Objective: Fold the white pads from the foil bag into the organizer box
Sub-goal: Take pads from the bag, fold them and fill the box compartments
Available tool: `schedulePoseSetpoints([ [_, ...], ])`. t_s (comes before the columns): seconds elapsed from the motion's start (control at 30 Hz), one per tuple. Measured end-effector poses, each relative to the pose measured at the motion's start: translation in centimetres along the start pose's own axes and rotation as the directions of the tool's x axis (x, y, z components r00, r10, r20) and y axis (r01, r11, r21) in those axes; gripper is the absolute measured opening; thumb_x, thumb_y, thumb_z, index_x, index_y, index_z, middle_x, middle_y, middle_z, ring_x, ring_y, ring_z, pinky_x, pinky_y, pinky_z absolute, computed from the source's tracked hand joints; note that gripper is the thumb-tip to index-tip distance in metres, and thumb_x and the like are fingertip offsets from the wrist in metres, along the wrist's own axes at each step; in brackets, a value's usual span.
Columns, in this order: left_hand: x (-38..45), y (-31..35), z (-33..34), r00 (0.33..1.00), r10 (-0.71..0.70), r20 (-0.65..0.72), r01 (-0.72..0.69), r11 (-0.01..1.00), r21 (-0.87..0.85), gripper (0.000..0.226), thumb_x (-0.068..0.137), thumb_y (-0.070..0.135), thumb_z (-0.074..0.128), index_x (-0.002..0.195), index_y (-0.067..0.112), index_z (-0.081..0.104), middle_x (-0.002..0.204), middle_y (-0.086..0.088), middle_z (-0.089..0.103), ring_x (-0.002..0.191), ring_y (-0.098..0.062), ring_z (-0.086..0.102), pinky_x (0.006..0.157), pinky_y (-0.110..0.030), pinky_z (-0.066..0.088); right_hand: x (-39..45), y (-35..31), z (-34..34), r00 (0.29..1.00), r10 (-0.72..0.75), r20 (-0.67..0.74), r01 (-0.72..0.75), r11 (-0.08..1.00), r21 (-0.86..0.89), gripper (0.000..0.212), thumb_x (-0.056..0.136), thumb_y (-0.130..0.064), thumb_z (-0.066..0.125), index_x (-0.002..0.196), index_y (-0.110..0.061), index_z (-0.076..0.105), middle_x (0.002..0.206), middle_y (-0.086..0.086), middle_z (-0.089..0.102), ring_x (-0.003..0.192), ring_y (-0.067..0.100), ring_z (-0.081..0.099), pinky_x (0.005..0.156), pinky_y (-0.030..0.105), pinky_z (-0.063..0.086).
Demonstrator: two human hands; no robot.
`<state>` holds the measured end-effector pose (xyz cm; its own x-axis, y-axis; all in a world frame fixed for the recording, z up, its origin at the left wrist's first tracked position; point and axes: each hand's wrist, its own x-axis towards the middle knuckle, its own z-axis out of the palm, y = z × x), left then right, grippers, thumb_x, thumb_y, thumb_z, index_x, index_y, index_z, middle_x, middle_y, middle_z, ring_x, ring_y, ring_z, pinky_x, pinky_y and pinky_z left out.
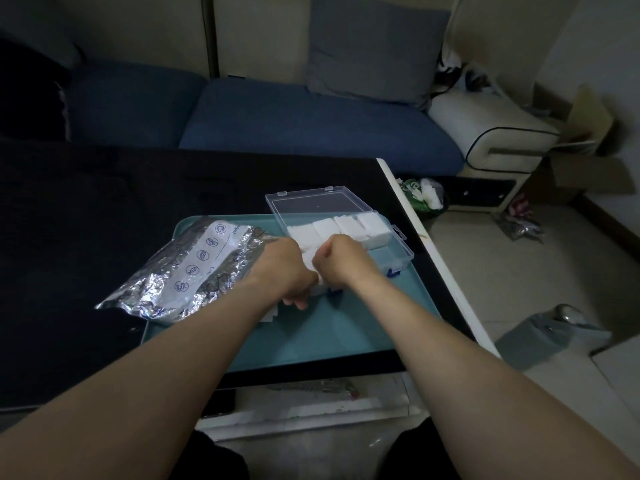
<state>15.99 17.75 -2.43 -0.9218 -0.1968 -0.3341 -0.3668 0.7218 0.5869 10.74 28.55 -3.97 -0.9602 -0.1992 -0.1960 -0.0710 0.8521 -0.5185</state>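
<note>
Hands meet at organizer box's (398,252) near edge, on teal tray (346,327). Left hand (282,271) and right hand (341,259), fingers curled, pinch white pad (310,263) between them. Far compartments full; free slot just right, right hand nearer. Foil bag (194,271) at tray's left edge.

Single head-worn, wide-angle view, looking forward and steeply down over both forearms. The left hand (282,268) and right hand (341,259) meet near frame centre, close to the lens, above a teal tray (346,334) on the dark table (104,209). The upper frame reaches a blue sofa (294,116); the right edge takes in tiled floor (519,265). Straight edges bow toward the borders. No second view overlaps.
</note>
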Motion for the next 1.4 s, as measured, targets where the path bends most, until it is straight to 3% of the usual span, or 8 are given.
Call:
schedulePoseSetpoints([
  [0.13,0.0,0.2,0.2,1.0,-0.006,0.008,0.006,1.0,0.001,0.022,0.088,0.01,0.054,0.085,-0.004,0.071,0.056,-0.004,0.07,0.033,-0.005,0.054,0.041,-0.014,0.046,-0.6,1.3,-3.5,0.966,-0.115,0.23,0.118,0.993,0.001,0.015,0.091,-0.01,0.064,0.091,-0.024,0.069,0.102,-0.006,0.064,0.1,0.018,0.063,0.089,0.03,0.05],
  [0.3,0.2,0.3,0.2,1.0,0.003,0.016,-0.004,0.995,0.1,0.017,0.085,0.007,0.06,0.084,-0.002,0.075,0.065,-0.005,0.074,0.042,-0.009,0.059,0.065,-0.025,0.06,0.2,2.4,-3.0,0.959,-0.216,0.184,0.219,0.976,0.008,0.019,0.091,-0.01,0.065,0.098,-0.027,0.066,0.095,-0.011,0.062,0.087,0.009,0.059,0.081,0.023,0.043],
  [0.5,-0.3,0.8,-0.5,0.998,0.058,0.014,-0.059,0.99,0.125,0.022,0.085,0.007,0.051,0.079,-0.002,0.071,0.056,-0.009,0.07,0.044,-0.014,0.065,0.054,-0.026,0.058,1.4,2.6,-3.9,0.937,-0.312,0.156,0.322,0.946,-0.043,0.02,0.079,-0.021,0.085,0.096,-0.027,0.076,0.088,-0.011,0.068,0.077,-0.003,0.059,0.076,0.019,0.044],
  [0.83,-0.4,-0.7,-4.3,0.787,0.243,-0.567,-0.178,0.969,0.169,0.021,0.086,0.019,0.054,0.081,0.005,0.069,0.077,-0.012,0.069,0.068,-0.029,0.062,0.061,-0.034,0.047,1.2,0.3,-3.0,0.892,-0.314,0.324,0.396,0.89,-0.226,0.048,0.08,-0.01,0.08,0.125,-0.022,0.069,0.108,-0.005,0.069,0.086,0.005,0.057,0.082,0.019,0.043],
  [0.97,0.1,-1.9,-5.1,0.854,0.222,-0.471,-0.052,0.936,0.347,0.041,0.088,0.038,0.059,0.11,0.004,0.063,0.111,-0.019,0.062,0.103,-0.033,0.055,0.08,-0.039,0.044,1.0,-0.2,-2.1,0.909,-0.312,0.277,0.392,0.866,-0.311,0.047,0.079,-0.011,0.082,0.123,-0.022,0.07,0.115,-0.001,0.07,0.1,0.016,0.064,0.091,0.027,0.05],
  [1.1,1.5,-4.2,-5.2,0.954,0.078,-0.29,0.069,0.883,0.464,0.069,0.084,0.064,0.059,0.12,0.007,0.053,0.125,-0.018,0.056,0.118,-0.037,0.05,0.094,-0.045,0.042,0.8,0.7,-3.8,0.916,-0.327,0.232,0.359,0.926,-0.116,0.032,0.085,-0.022,0.079,0.116,-0.024,0.072,0.097,-0.009,0.066,0.085,0.008,0.062,0.08,0.025,0.046],
  [1.23,2.1,-5.1,-4.9,0.964,0.114,-0.242,0.019,0.874,0.486,0.014,0.096,0.021,0.049,0.091,0.01,0.057,0.113,-0.019,0.065,0.094,-0.033,0.06,0.073,-0.035,0.043,-1.1,-1.4,-2.9,0.887,-0.46,0.03,0.455,0.884,0.107,0.024,0.086,-0.022,0.077,0.109,-0.018,0.072,0.099,-0.007,0.069,0.083,0.007,0.064,0.079,0.025,0.05],
  [1.4,3.0,-6.0,-4.9,0.949,0.12,-0.292,0.042,0.869,0.493,0.022,0.092,0.007,0.046,0.104,0.002,0.063,0.109,-0.02,0.065,0.099,-0.036,0.062,0.076,-0.038,0.046,-2.7,-3.3,0.4,0.85,-0.465,0.249,0.499,0.861,-0.096,0.053,0.089,-0.035,0.073,0.133,-0.012,0.056,0.113,0.003,0.063,0.098,0.019,0.057,0.077,0.025,0.038],
])
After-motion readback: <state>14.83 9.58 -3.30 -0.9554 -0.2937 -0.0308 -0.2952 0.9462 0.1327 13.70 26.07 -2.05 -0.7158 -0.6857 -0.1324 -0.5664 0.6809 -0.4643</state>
